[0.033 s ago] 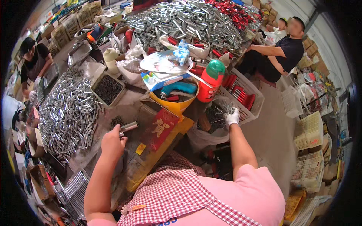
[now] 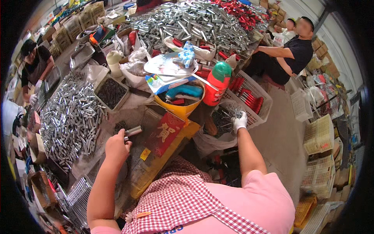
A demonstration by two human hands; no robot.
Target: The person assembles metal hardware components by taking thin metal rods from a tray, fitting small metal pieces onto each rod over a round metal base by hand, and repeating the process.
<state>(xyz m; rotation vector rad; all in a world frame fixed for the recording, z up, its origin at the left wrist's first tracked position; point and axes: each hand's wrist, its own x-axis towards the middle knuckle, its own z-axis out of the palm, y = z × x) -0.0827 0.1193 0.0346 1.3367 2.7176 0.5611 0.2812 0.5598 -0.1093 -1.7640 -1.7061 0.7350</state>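
Note:
My bare left hand point(image 2: 117, 146) is closed round short silver metal tubes point(image 2: 133, 131), whose ends stick out past the fingers above the workbench point(image 2: 134, 165). A white glove covers my right hand point(image 2: 240, 122), reaching into an open white sack point(image 2: 213, 144) of thin metal rods point(image 2: 223, 119). The fingers are curled on a bunch of rods point(image 2: 233, 112); some hide behind the glove. A red printed box point(image 2: 167, 133) lies beside my left hand. Above it, a yellow bucket point(image 2: 182, 109) holds a teal-handled tool point(image 2: 186, 93).
A pile of silver tubes point(image 2: 74, 117) and a tray of dark small parts point(image 2: 112, 93) lie left. A red bottle with a green cap point(image 2: 218, 84) stands by a white crate point(image 2: 259, 115) of red-handled tools. One person point(image 2: 37, 66) works at left; another point(image 2: 292, 54) sits at right.

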